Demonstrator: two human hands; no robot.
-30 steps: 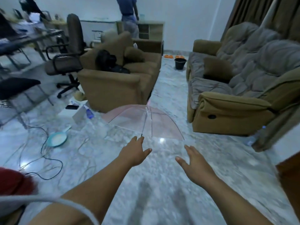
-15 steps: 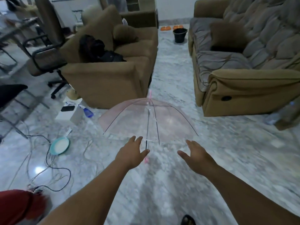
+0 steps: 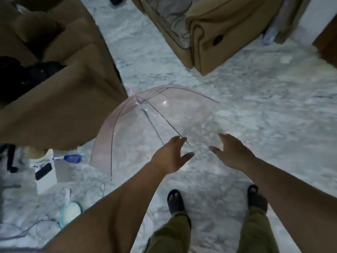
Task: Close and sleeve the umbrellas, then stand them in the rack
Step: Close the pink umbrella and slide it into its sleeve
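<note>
Our left hand [image 3: 171, 157] and right hand [image 3: 231, 152] reach with wide, empty grips. The open transparent umbrella [image 3: 155, 125] lies on the marble floor [image 3: 255, 115] at twelve o'clock, shaft just beyond our left fingertips. Next, probably: seize the shaft, collapse it. The brown armchair [image 3: 60, 106] crowds its tip at ten o'clock; no rack in view.

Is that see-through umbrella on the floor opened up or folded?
Opened up. The umbrella has its clear canopy spread into a dome, ribs fanned out, lying tipped on the floor.
</note>
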